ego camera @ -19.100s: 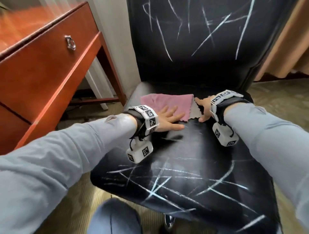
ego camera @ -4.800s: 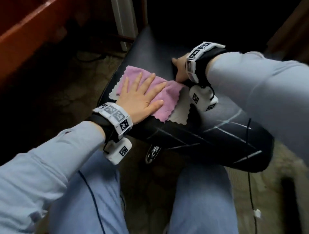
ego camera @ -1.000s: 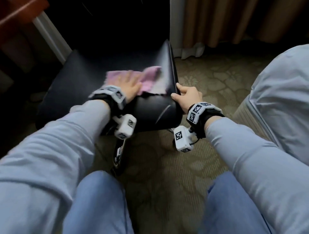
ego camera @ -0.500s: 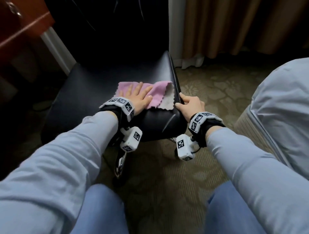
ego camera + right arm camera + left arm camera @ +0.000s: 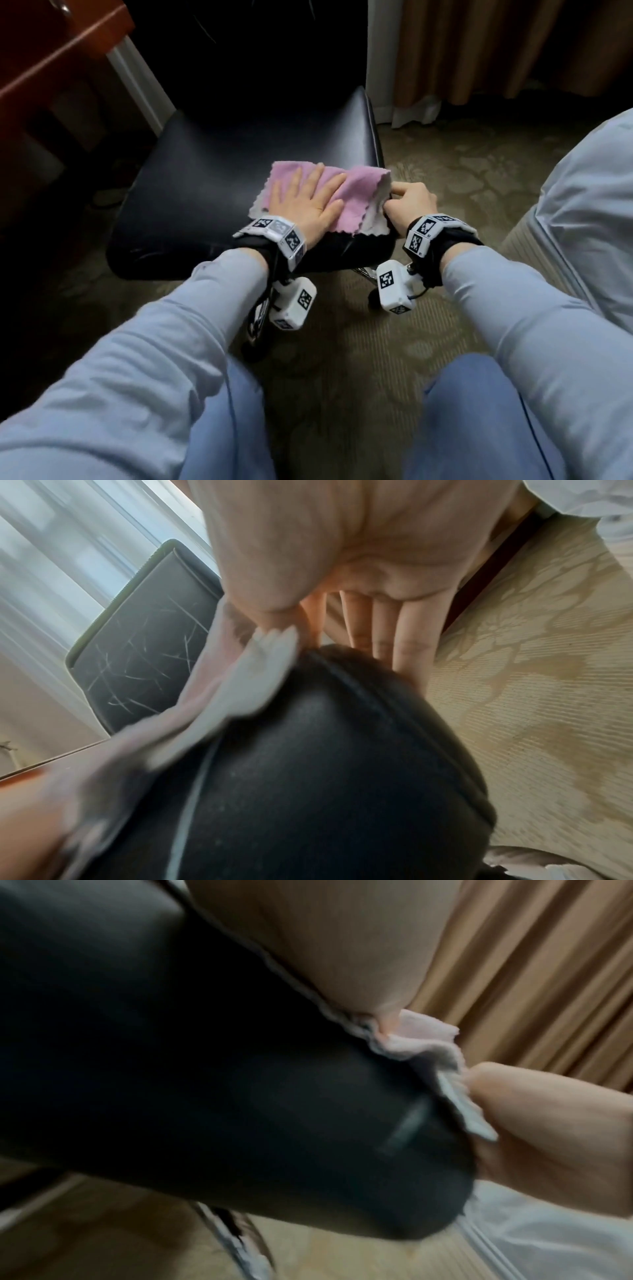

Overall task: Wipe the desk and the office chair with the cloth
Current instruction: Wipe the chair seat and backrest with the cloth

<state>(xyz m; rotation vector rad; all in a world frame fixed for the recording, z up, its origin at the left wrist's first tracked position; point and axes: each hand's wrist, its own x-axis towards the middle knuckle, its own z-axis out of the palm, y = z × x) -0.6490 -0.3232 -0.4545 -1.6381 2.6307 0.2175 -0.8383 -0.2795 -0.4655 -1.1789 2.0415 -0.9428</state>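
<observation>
The black office chair seat (image 5: pixel 222 164) stands in front of me, with its scratched back (image 5: pixel 143 647) behind it. A pink cloth (image 5: pixel 356 192) with a white underside lies on the seat's near right corner. My left hand (image 5: pixel 305 202) presses flat on the cloth, fingers straight and spread. My right hand (image 5: pixel 411 205) grips the seat's right edge beside the cloth. Its thumb lies on top at the cloth's edge (image 5: pixel 253 674) and its fingers (image 5: pixel 404 642) run down the seat's side (image 5: pixel 325 777). In the left wrist view the cloth (image 5: pixel 421 1042) bunches against that hand (image 5: pixel 548 1123).
A red-brown wooden desk (image 5: pixel 51 44) stands at the upper left. Tan curtains (image 5: pixel 496 51) hang behind the chair. Pale bedding (image 5: pixel 589 205) rises at the right. The chair's metal base (image 5: pixel 255 325) stands on patterned carpet (image 5: pixel 342 342) between my knees and the seat.
My left hand has slid the cloth toward me and to the right, up to the seat's near right corner. My right hand has kept its hold on the seat's edge.
</observation>
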